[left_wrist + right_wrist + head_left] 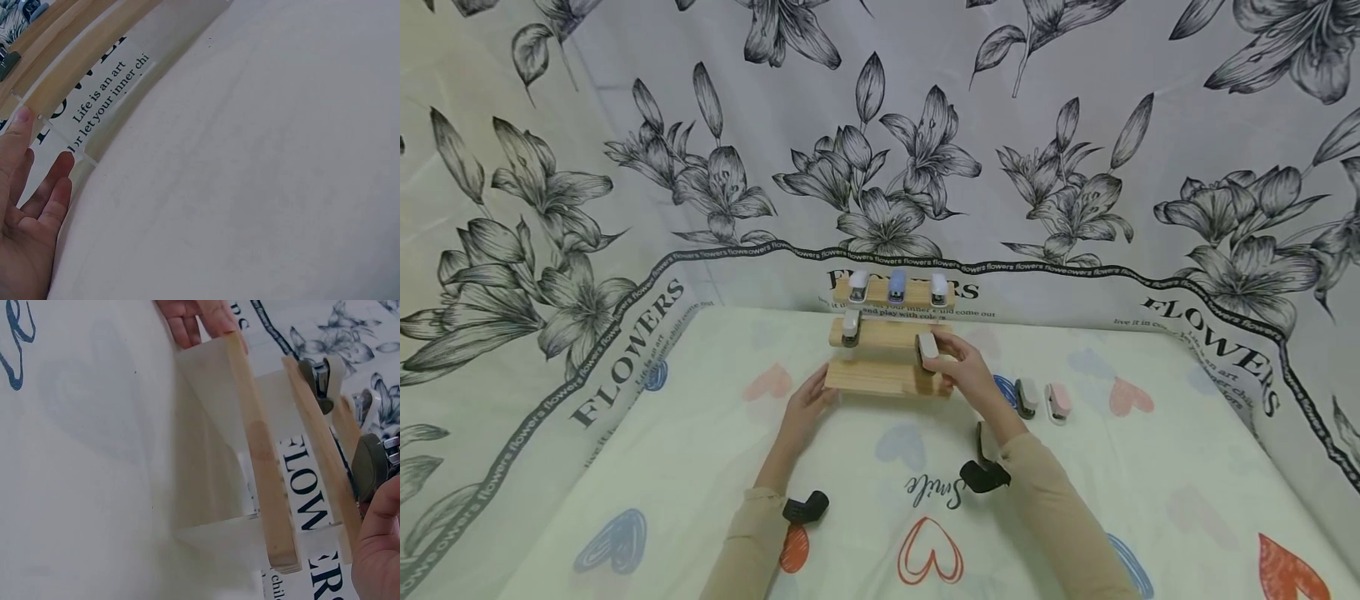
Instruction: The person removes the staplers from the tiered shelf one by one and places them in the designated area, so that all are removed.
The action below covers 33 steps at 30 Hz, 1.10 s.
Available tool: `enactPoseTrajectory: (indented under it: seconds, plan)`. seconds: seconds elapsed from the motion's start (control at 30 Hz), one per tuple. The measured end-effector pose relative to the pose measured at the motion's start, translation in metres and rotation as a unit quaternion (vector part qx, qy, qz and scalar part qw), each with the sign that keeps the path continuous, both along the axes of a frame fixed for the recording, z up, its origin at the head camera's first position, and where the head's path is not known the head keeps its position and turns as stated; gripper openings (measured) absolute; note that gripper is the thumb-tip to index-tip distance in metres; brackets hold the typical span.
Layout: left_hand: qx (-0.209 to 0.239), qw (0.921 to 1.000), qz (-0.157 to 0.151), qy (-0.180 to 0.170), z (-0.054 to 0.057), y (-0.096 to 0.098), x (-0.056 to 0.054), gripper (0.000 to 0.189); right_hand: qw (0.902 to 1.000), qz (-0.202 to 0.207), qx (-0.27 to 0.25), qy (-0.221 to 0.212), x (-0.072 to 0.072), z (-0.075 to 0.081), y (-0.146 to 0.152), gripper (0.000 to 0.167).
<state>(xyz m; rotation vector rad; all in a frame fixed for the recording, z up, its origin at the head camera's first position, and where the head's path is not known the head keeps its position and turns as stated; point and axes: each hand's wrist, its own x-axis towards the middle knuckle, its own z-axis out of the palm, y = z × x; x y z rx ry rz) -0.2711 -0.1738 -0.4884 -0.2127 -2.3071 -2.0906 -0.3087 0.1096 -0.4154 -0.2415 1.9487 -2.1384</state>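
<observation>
Between thumb and fingers of the right hand [966, 371] it's there, a pale-topped stapler [928, 347], pinched at the right end of the wooden middle shelf [886, 333]! Across to its left, the left hand [807, 406], fingers loose, rests a thumb on the bottom shelf [872, 377]. Beyond both hands, three staplers [897, 286] line up; right of the right hand, a pink stapler [1059, 401].

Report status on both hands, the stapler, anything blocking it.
Right hand grips stapler, right end of middle shelf. Left hand touches bottom shelf, left end. Second stapler sits left, seemingly not blocking.
</observation>
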Motion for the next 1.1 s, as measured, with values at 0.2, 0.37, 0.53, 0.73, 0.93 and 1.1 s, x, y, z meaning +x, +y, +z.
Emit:
enactPoseTrajectory:
  seconds: [0.2,0.37,0.53,0.73,0.93,1.1]
  plan:
    - [0.002,1.0,0.004,-0.005,0.0,0.001,0.002,0.054,1.0,0.007,-0.001,-0.005,0.001,-0.007,0.008,0.067]
    - [0.004,1.0,-0.006,0.006,0.001,0.001,0.002,0.054,0.9994,0.012,0.03,0.009,0.006,-0.011,0.019,0.07]
    - [0.024,0.9995,-0.013,0.015,-0.007,-0.002,-0.004,0.054,0.9977,-0.002,0.066,0.016,0.013,-0.015,0.032,0.065]
    - [0.017,0.9997,0.0,0.019,-0.023,-0.004,-0.013,0.058,0.9966,-0.007,0.079,0.025,0.02,-0.02,0.046,0.064]
    - [0.013,0.9996,0.011,0.021,-0.026,-0.003,-0.012,0.058,0.9945,0.005,0.097,0.04,0.032,-0.022,0.06,0.066]
    - [0.015,0.9995,0.012,0.023,-0.026,-0.003,-0.011,0.058,0.9943,0.001,0.101,0.035,0.042,-0.023,0.071,0.064]
